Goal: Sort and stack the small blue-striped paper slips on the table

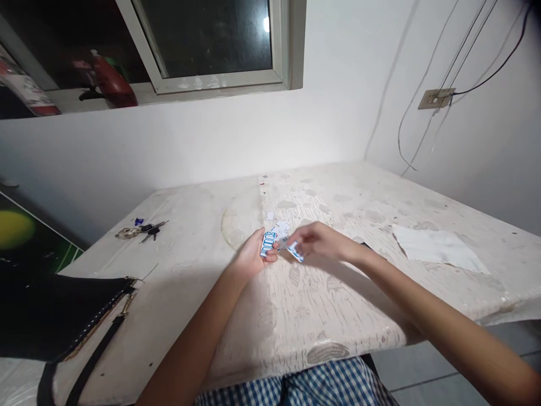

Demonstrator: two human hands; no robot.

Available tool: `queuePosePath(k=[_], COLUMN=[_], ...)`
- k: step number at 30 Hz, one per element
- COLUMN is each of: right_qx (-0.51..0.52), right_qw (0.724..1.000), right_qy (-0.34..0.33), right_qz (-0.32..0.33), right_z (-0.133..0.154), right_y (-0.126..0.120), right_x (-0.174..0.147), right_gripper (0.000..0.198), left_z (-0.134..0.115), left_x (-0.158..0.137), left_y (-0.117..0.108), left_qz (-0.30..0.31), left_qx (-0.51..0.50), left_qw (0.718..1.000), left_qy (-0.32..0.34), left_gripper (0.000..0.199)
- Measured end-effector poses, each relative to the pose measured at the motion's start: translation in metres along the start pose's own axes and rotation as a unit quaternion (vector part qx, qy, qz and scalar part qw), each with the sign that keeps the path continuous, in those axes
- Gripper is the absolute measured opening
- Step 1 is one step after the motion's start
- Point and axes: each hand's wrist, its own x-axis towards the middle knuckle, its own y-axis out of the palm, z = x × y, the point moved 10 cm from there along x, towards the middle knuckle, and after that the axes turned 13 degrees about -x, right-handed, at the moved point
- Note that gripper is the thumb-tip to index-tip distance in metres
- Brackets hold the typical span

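Left hand [251,255]: you pinch a small white card printed with blue blocks [269,243] above the middle of the pale, leaf-patterned bench [338,316].
Right hand [316,240]: your fingertips hold a small white-and-blue piece [295,252] just right of that card; fingers blurred.
Small white paper scraps [282,226]: just far of your hands.
Dark metal keys [153,229]: left.

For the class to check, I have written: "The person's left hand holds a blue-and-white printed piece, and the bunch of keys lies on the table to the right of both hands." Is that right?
Not quite: the bunch of keys lies on the table to the left of both hands, as the head view shows. The rest stands: the left hand holds a blue-and-white printed piece.
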Motion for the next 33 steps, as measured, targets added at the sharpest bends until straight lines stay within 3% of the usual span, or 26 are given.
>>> queuePosePath(k=[2,4,10,19,22,26,31,33], right_qx=[0.134,0.184,0.214,0.270,0.237,0.063,-0.062,-0.086], right_qw=[0.990,0.980,0.968,0.954,0.961,0.984,0.957,0.958], right_qy=[0.034,0.058,0.078,0.111,0.114,0.080,0.068,0.057], right_qz=[-0.018,-0.054,-0.107,-0.070,-0.083,-0.143,-0.275,-0.266], right_z=[-0.003,-0.005,-0.009,-0.015,-0.016,-0.008,-0.015,-0.023], right_y=[-0.001,0.000,0.010,0.030,0.034,0.020,-0.027,-0.035], right_x=[0.023,0.038,0.037,0.030,0.030,0.028,0.022,0.026], right_gripper=[0.019,0.013,0.005,0.006,0.006,0.004,0.017,0.017], left_z=[0.005,0.008,0.015,0.025,0.028,0.029,0.017,0.006], left_x=[0.001,0.002,0.002,0.000,0.000,0.000,0.000,-0.001], left_y=[0.001,0.000,-0.001,0.001,0.004,0.008,0.006,0.004], left_qz=[0.004,-0.002,-0.031,-0.037,-0.025,0.002,0.004,0.000], left_qx=[0.013,0.011,-0.010,-0.045,-0.046,-0.053,-0.051,-0.063], left_qw=[1.000,1.000,0.999,0.998,0.998,0.997,0.998,0.998], left_qy=[-0.010,-0.012,-0.008,-0.026,-0.040,-0.048,-0.035,-0.016], left_gripper=[0.020,0.014,0.013,0.011,0.010,0.012,0.022,0.023])
